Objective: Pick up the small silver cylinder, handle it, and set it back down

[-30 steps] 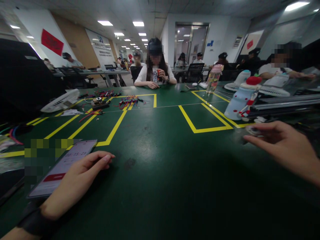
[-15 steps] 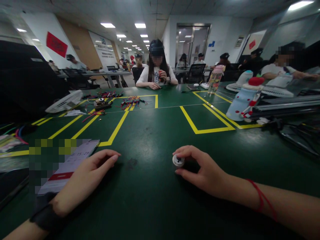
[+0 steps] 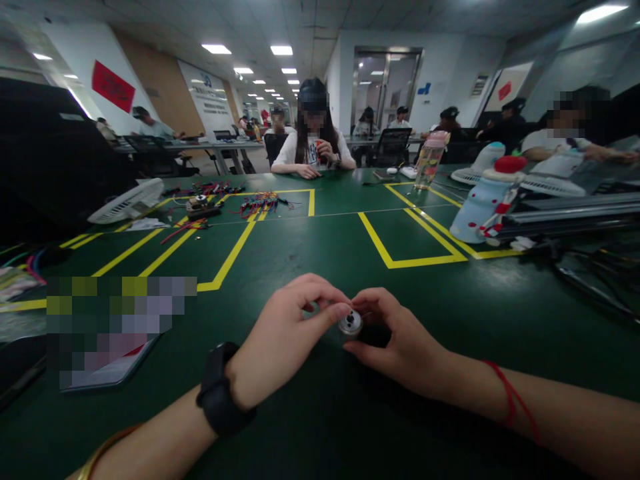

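A small silver round metal part point(image 3: 351, 325) with dark holes in its top face is held just above or on the green table, in front of me. My right hand point(image 3: 407, 340) grips it from the right, fingers behind it and thumb at its near side. My left hand point(image 3: 293, 330) reaches in from the left with thumb and forefinger pinched together at the part's upper left edge. The left fingertips partly cover that edge, and whether the part touches the table cannot be made out.
On the left lies a phone-like flat device point(image 3: 125, 363), partly blurred out. Bundles of coloured wires point(image 3: 263, 205) and a white fan point(image 3: 127, 201) are farther back. A blue bottle point(image 3: 475, 210), a clear bottle point(image 3: 431, 163) and black cables point(image 3: 595, 277) stand or lie right. A person sits opposite.
My left hand has moved right, from beside the phone-like device to the silver part, and its fingertips now meet it. The part has shifted slightly left in my right hand.
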Demonstrator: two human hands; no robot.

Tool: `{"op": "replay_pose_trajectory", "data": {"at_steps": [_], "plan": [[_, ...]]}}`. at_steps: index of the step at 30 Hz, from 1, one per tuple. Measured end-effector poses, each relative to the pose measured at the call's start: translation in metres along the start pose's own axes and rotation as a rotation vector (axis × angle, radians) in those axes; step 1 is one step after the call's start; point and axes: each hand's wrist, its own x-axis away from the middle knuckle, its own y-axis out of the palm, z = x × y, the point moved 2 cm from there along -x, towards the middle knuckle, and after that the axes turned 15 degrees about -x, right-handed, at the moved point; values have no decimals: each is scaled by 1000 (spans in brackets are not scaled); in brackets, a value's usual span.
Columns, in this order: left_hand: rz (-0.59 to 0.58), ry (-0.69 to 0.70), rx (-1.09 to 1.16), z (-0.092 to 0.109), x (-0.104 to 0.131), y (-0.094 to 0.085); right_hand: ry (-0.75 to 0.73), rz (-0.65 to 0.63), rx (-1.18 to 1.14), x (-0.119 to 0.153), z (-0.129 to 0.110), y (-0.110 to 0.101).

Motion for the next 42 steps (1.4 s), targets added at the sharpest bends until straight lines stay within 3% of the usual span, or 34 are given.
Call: {"op": "replay_pose_trajectory", "data": {"at_steps": [3, 10, 12, 15, 18, 22, 25, 28, 31, 32, 34, 37, 40, 42], "plan": [[-21, -36, -14, -14, 4, 1, -22, 49, 104, 2, -3, -4], [-128, 2, -273, -24, 12, 35, -33, 66, 166, 1, -1, -2], [-129, 3, -269, -23, 12, 34, -31, 57, 170, 0, -2, -2], [-106, -49, -144, -31, 16, 17, -28, 84, 201, 2, -7, -17], [-66, -212, -71, -59, 29, -14, 40, 223, 282, 14, -10, -61], [56, -467, -4, -110, 58, -50, 212, 516, 563, 53, 0, -155], [109, -562, 105, -130, 73, -58, 399, 666, 773, 89, 17, -220], [137, -574, 166, -133, 75, -56, 431, 727, 874, 109, 25, -248], [138, -573, 114, -129, 71, -53, 167, 716, 1093, 101, 12, -223], [132, -574, 84, -128, 70, -53, 47, 657, 1142, 92, 6, -203], [118, -574, 11, -124, 69, -54, -100, 406, 1063, 69, -5, -153], [81, -565, -116, -117, 69, -55, 2, -58, 662, 30, -10, -71], [54, -565, -199, -111, 69, -55, 52, -203, 464, 1, -10, -13], [44, -563, -218, -110, 69, -55, 40, -212, 432, -9, -9, 3]]}}
